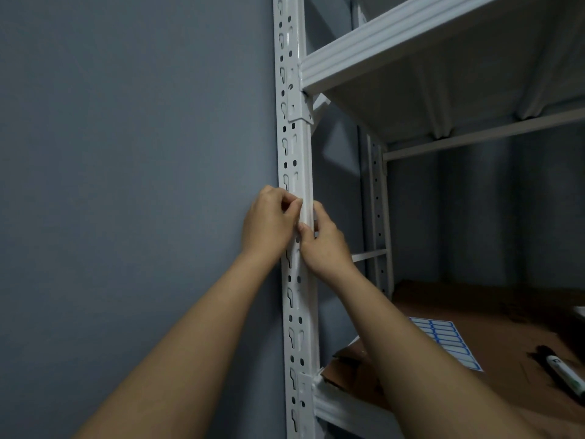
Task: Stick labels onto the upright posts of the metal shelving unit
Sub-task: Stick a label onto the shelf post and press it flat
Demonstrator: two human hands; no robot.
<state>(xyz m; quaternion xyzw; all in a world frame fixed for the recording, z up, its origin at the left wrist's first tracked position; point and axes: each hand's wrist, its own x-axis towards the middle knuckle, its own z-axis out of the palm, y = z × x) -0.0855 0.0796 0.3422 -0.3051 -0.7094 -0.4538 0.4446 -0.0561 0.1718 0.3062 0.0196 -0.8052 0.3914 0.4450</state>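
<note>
White post (293,147) edge pinched by left hand (269,220) and right hand (326,242)

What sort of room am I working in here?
Probably a storeroom or stock area being set up: a white slotted-metal shelving post against a bare grey-blue wall, brown cardboard lining the lower shelf, and a sheet of blue-bordered labels lying on it.
</note>
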